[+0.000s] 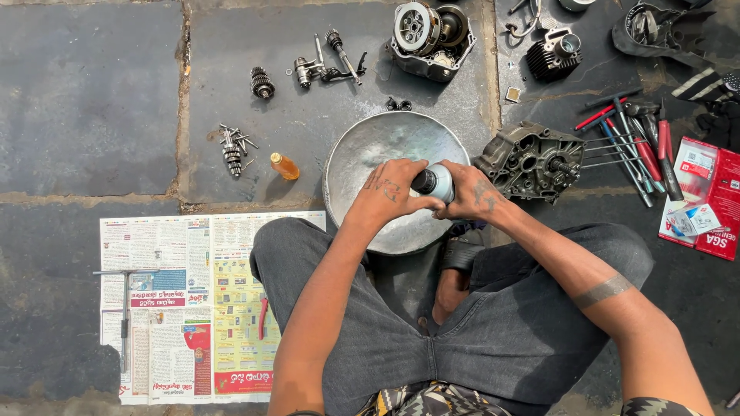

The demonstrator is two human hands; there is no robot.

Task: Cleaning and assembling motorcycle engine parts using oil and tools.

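I am squatting on a stone floor, looking down. My right hand [472, 192] is wrapped around a small grey bottle [439, 182]. My left hand [389, 190] grips the bottle's black cap [423, 182]. Both hands meet above a round metal basin [362, 162], which sits on the floor just in front of my knees. The inside of the basin looks bare and shiny.
An engine crankcase half [530, 160] lies right of the basin, with screwdrivers and wrenches [632, 142] and a red packet [705, 196] beyond. A clutch assembly [428, 38], cylinder [555, 52], gears [262, 82], shafts [324, 63], small amber bottle [284, 166]. Newspaper [193, 308] with T-wrench [125, 304] at left.
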